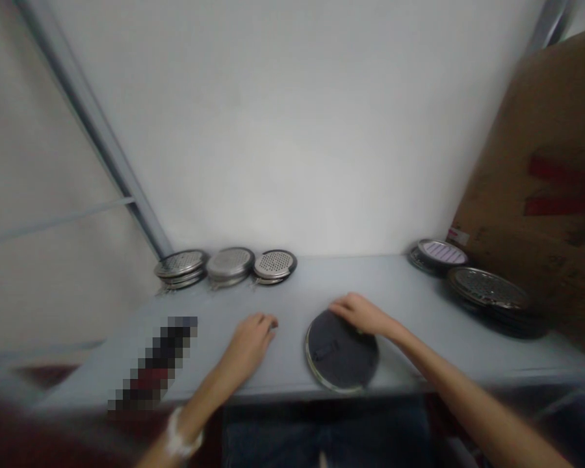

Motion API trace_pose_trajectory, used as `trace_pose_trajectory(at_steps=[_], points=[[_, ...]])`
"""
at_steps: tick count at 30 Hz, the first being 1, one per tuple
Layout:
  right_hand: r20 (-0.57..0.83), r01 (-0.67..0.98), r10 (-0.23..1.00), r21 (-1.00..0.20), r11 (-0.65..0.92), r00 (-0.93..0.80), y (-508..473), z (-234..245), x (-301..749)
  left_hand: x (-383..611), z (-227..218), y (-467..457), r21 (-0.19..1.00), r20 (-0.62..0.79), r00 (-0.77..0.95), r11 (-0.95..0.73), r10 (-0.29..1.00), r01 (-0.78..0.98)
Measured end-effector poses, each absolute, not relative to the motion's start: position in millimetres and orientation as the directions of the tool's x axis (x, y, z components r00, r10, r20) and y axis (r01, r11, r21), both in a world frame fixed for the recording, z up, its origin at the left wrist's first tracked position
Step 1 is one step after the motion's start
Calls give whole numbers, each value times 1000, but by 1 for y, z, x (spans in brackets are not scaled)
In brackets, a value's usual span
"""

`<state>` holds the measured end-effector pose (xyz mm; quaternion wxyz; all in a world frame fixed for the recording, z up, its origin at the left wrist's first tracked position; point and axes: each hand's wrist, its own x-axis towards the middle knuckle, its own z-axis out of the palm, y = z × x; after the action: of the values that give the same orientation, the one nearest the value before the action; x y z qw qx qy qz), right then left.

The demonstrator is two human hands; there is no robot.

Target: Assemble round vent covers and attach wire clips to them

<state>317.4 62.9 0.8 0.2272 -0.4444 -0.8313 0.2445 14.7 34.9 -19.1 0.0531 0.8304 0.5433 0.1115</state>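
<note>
My right hand [358, 311] grips the far edge of a dark round disc [338, 354] with a thin shiny rim. The disc is near the table's front edge, its dark flat face towards me, with a small faint mark on it. To the left of it, my left hand [253, 337] is over the table with its fingers closed together. A small dark bit shows at those fingertips, too small and blurred to name. The left hand is apart from the disc.
Along the back left are stacks of round perforated metal discs [275, 263]. More round pieces [487, 289] are piled at the right, beside a large cardboard box [541, 195]. A pixelated dark patch [163, 361] covers something on the left of the grey table [214, 305].
</note>
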Motion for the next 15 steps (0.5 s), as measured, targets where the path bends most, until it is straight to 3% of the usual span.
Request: trace_pose_trajectory(at_steps=[3,7,12,15], points=[[149,611,818,-595,523,-555,88,0,291,21,-17,38,211,128,378,-397,917,893],[200,650,844,-559,515,-497,85,7,260,18,-16,35,225,141,394,-417,908,881],[367,738,843,-421,528,-394,2,2,264,3,-13,25,253,142,393,-417,909,873],[392,797,844,-336,501,-365,-43,-18,283,3,-14,24,224,128,389,-409,912,885]])
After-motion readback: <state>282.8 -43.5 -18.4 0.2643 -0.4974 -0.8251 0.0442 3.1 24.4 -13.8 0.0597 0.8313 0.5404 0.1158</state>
